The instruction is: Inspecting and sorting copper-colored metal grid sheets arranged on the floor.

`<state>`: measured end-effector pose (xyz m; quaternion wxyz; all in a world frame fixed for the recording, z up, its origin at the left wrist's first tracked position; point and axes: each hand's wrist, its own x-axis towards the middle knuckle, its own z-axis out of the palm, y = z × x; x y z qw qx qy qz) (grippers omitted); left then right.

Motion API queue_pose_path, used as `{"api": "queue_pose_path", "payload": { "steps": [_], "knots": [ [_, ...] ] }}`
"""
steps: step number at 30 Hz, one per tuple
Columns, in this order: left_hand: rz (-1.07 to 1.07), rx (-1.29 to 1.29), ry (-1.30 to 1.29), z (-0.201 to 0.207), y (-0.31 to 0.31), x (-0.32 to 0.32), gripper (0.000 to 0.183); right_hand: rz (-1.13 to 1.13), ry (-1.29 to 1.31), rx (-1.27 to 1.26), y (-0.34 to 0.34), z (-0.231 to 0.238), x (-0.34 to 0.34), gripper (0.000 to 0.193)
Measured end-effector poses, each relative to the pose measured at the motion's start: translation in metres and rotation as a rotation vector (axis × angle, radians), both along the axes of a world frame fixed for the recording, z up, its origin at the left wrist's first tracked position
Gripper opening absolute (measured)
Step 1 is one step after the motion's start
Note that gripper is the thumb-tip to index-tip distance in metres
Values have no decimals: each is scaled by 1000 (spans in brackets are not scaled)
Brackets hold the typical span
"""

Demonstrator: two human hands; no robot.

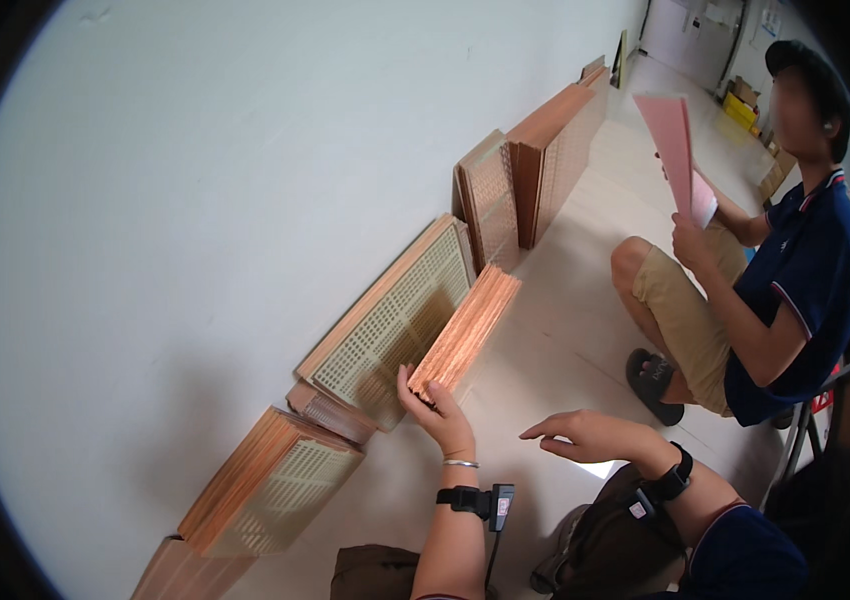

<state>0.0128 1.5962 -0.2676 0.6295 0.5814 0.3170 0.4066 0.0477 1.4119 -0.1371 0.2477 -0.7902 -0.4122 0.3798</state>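
Observation:
My left hand [442, 418] grips the near end of a thick stack of copper-coloured boards [467, 332], thumb on one side and fingers on the other. The stack stands tilted on edge, in front of a larger bundle of perforated panels [390, 310] that leans on the wall. To the right, my right hand [590, 436] hovers apart from the stack. Its fingers stretch out to the left with nothing in them. Both wrists wear black straps with small devices.
More board bundles lean along the white wall [195, 180]: one nearer bundle [275, 490] and a tall far one [553, 165]. At right a co-worker [795, 290] squats, holding pink sheets [667, 150]. Beyond, a yellow box [740, 110] sits on the floor.

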Motion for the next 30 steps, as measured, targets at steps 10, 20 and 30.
{"api": "queue_pose_path", "payload": {
  "steps": [10, 20, 30],
  "knots": [
    [39, 104, 86, 1, 0, -6, 45, 59, 31, 68, -3, -16, 0, 31],
    [-30, 55, 77, 23, -8, -10, 43, -17, 14, 103, -17, -5, -13, 30],
    [-43, 72, 40, 12, -4, -9, 46, -25, 65, 68, -24, -6, -11, 33]
  ]
}}
